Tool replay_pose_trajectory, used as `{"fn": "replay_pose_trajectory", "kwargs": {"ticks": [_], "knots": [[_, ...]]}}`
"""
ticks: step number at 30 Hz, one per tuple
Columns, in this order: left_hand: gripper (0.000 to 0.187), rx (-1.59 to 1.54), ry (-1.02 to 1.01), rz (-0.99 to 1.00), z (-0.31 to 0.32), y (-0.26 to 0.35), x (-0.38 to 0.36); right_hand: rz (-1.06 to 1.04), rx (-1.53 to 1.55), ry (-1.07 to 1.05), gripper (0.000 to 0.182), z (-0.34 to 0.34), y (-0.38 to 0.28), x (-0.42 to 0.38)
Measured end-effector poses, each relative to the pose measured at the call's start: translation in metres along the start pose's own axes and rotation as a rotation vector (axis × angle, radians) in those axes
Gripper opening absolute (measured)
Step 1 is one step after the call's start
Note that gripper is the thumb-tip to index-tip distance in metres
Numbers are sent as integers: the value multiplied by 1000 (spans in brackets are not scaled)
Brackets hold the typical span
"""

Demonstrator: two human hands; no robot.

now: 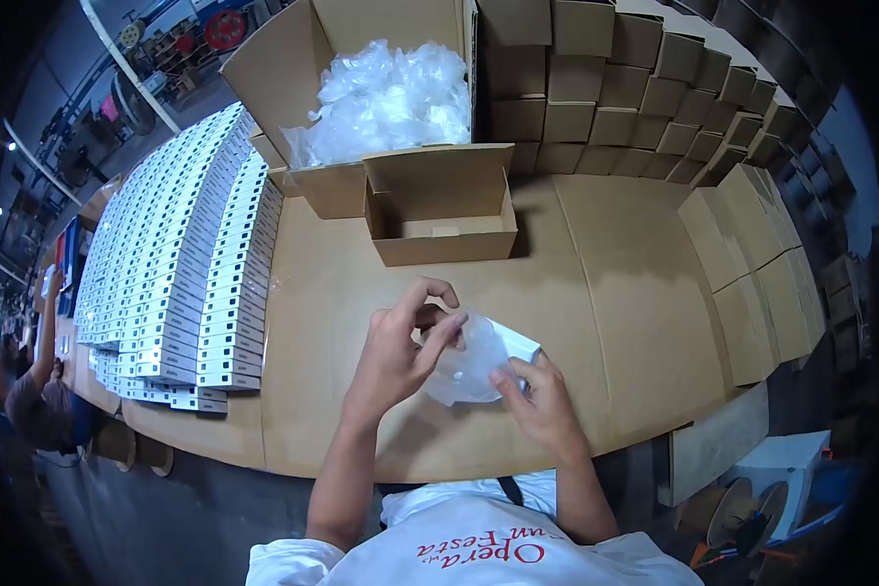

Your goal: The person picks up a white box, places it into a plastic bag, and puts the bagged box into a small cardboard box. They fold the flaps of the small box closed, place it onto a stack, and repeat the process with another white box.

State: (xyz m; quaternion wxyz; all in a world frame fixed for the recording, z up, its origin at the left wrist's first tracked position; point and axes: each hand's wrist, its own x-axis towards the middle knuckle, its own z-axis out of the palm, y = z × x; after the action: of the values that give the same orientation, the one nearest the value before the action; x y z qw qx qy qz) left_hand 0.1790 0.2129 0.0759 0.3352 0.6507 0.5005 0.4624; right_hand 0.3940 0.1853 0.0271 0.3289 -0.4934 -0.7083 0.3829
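Note:
Both hands work over a cardboard-covered table [615, 283]. My left hand [400, 342] pinches the upper edge of a clear plastic bag [469, 366] with its fingers curled. My right hand [542, 396] grips the lower side of the same bag, where a small white box [513, 342] pokes out at the top right. A small open brown carton [439, 210] stands just beyond the hands, with its flap up and a small white item inside.
A large open carton [293, 68] full of clear bags [391, 98] sits at the back. Rows of white boxes [181, 254] cover the table's left. Stacked brown cartons [645, 88] line the back and right. Another person [34, 391] stands far left.

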Motion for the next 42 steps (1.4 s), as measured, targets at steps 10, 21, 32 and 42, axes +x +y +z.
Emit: {"fn": "replay_pose_trajectory", "kwargs": {"ticks": [10, 21, 32, 42], "knots": [[28, -3, -23, -81, -2, -3, 4, -50, 156, 146, 22, 16, 27, 0], [43, -514, 450, 100, 6, -62, -8, 160, 404, 260, 28, 31, 32, 0], [48, -320, 180, -270, 27, -45, -43, 51, 471, 269, 22, 51, 31, 0], [39, -73, 54, -46, 16, -44, -57, -444, 603, 299, 55, -33, -34, 56]]}}
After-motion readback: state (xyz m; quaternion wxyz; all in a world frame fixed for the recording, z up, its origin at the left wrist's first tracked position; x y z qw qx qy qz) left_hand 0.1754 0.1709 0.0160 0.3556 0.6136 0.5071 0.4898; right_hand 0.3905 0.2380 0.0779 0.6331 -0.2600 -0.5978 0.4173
